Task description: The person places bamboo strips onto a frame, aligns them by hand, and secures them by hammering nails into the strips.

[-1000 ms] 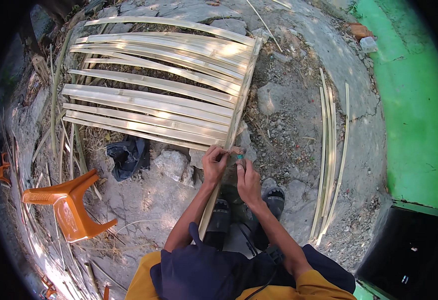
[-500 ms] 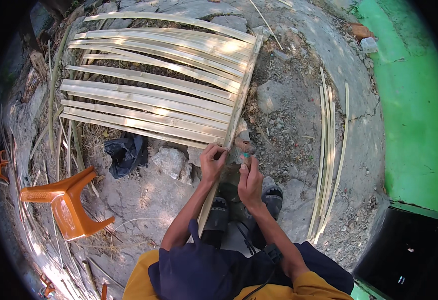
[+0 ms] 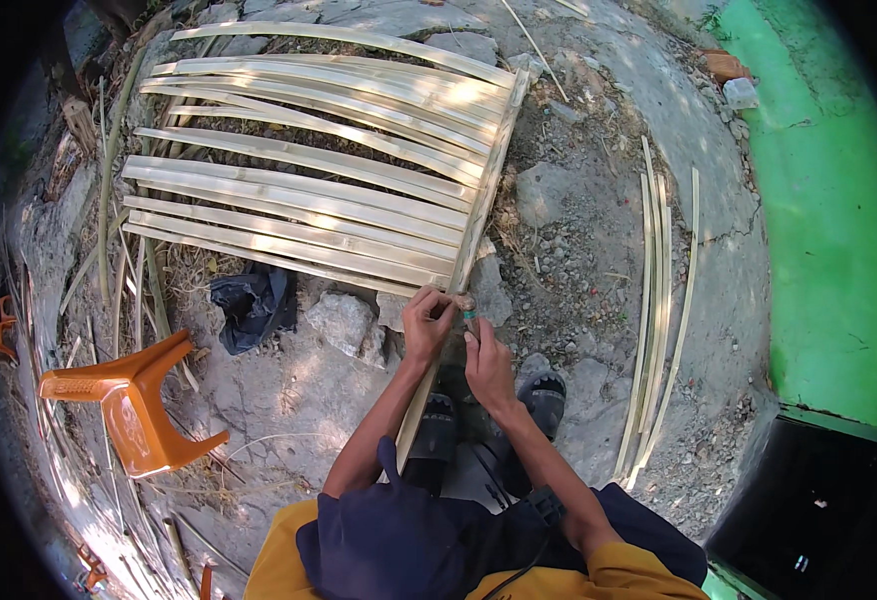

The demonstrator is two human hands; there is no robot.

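Several pale bamboo slats (image 3: 299,192) lie side by side on the ground, their right ends meeting a long bamboo strip (image 3: 487,195) that runs toward my feet. My left hand (image 3: 426,325) is closed in a pinch on this strip, beside the nearest slat's end. What its fingertips hold is too small to make out. My right hand (image 3: 489,365) grips the handle of a hammer (image 3: 472,316) with a green band near its rusty head. The hammer head is down at the strip, right by my left fingertips, which partly hide the spot.
An orange plastic stool (image 3: 139,410) lies tipped over at the left. A black plastic bag (image 3: 254,305) and a pale rock (image 3: 344,325) sit below the slats. More thin strips (image 3: 654,320) lie at the right, before a green painted floor (image 3: 824,230). My shoes (image 3: 542,398) stand close by.
My right hand has swung the hammer left and down, bringing its head from right of the strip to my left fingertips. My left hand stays in place.
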